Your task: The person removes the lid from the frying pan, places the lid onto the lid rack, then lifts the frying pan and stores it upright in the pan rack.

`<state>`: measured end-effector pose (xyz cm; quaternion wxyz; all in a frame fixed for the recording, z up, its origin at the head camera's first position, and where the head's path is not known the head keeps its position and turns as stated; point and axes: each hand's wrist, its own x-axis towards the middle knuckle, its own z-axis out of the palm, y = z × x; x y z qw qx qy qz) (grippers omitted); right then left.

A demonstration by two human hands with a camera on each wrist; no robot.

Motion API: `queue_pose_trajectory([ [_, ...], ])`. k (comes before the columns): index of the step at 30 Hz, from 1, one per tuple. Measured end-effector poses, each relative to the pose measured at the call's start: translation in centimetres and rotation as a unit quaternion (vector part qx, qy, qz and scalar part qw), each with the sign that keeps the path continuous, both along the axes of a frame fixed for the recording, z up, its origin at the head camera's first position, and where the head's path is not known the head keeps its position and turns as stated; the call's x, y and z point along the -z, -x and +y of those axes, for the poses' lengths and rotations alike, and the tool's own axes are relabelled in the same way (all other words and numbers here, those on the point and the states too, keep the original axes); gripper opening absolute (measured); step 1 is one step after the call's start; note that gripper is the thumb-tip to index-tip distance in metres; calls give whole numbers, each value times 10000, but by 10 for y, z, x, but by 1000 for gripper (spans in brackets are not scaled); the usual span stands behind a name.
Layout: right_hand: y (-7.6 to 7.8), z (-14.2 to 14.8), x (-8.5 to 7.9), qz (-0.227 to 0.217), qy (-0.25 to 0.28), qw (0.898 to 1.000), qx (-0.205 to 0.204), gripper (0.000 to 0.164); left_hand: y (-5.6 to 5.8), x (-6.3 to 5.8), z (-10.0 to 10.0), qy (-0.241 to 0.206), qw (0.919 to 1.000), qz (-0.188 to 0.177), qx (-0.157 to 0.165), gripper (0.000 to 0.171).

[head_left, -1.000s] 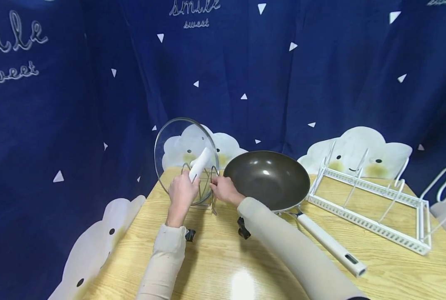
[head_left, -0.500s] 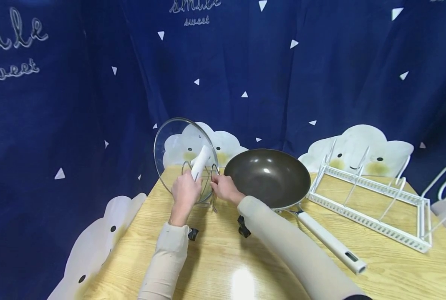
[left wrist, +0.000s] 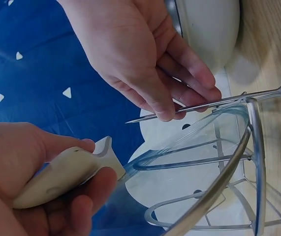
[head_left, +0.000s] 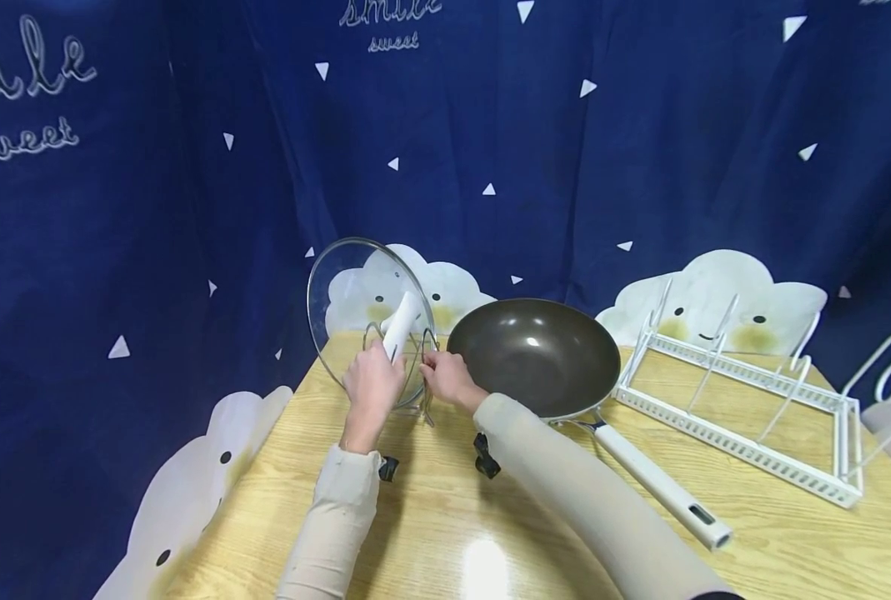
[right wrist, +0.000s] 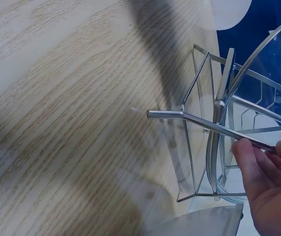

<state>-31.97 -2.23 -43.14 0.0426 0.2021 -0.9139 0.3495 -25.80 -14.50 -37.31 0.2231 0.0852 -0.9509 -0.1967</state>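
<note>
My left hand [head_left: 373, 385] grips the white handle [head_left: 402, 323] of a round glass pan lid [head_left: 347, 304]. The lid stands on edge, its metal-rimmed lower part within a silver wire rack [right wrist: 199, 120] on the table. With thumb and fingers, my right hand [head_left: 451, 377] pinches the right-hand wire loop of this rack. In the left wrist view the lid's handle [left wrist: 64, 174] lies in the palm, and the rim passes between the rack's loops. A dark-coated wok [head_left: 533, 358] sits just right of my right hand.
The wok's white handle [head_left: 663, 483] points toward the front right. Farther right lies a white rack [head_left: 738, 429] with upright wire dividers. A blue curtain [head_left: 445, 150] and white cloud cutouts [head_left: 711, 304] border the wooden table [head_left: 445, 517].
My left hand has shifted slightly right with the lid handle, still gripping it. My right hand keeps its pinch on the wire rack. The head view has tilted slightly.
</note>
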Motion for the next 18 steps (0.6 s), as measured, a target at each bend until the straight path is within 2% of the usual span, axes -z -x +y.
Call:
queue_pose_trajectory([
  [6, 3, 0, -2, -141, 10, 9999, 2, 29, -1, -1, 0, -79, 10000, -10, 49, 37],
  [12, 5, 0, -5, -91, -20, 9999, 94, 30, -1, -4, 0, -82, 10000, -38, 21, 37],
  [18, 2, 3, -14, -366, 152, 9990, 195, 19, -3, -7, 0, -97, 9999, 55, 123, 32],
])
